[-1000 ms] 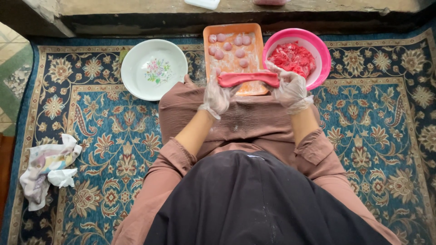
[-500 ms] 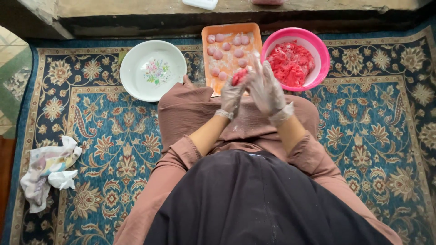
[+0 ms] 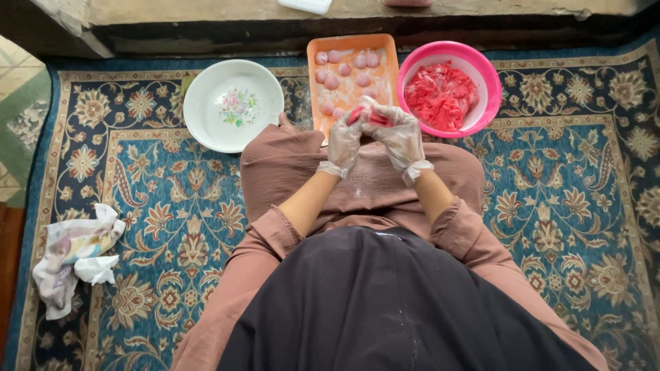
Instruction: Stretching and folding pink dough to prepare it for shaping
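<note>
My left hand (image 3: 344, 141) and my right hand (image 3: 399, 134), both in clear plastic gloves, are pressed together over my lap around a lump of pink dough (image 3: 359, 117). Just beyond them lies an orange tray (image 3: 392, 69) holding several small pink dough balls (image 3: 344, 69) dusted with flour. To its right stands a pink bowl (image 3: 481, 75) filled with red filling (image 3: 440, 96).
An empty white plate (image 3: 234, 103) with a flower print sits to the left of the tray. A crumpled cloth (image 3: 72, 257) lies on the patterned blue carpet (image 3: 165, 227) at far left. A raised stone ledge (image 3: 206, 14) runs along the top.
The long pink dough strip stretched between both hands has been gathered into a lump. My hands have come together and risen from the tray's near edge.
</note>
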